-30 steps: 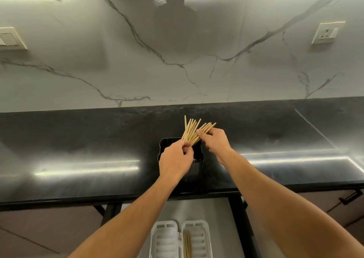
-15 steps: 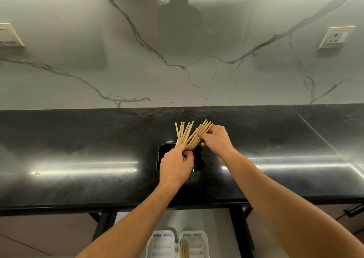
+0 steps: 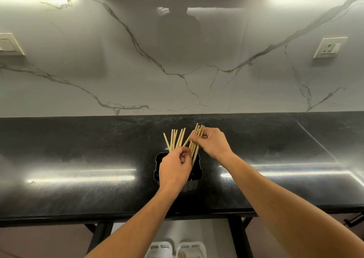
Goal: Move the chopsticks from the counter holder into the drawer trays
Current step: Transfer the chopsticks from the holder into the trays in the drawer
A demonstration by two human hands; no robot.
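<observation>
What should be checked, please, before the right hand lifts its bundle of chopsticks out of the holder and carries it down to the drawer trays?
1. Right hand closed on the right bundle: ok, fingers wrap it.
2. Bundle split from the rest: ok, a gap shows between it and the left bundle.
3. Left hand steadying the remaining sticks: ok, it pinches them over the black holder.
4. Lower tips of the right bundle clear of the holder: cannot tell, the left hand hides them.
5. Drawer open below the counter: ok, two white trays show at the bottom edge.
6. Free room in the trays: cannot tell, mostly cut off.
</observation>
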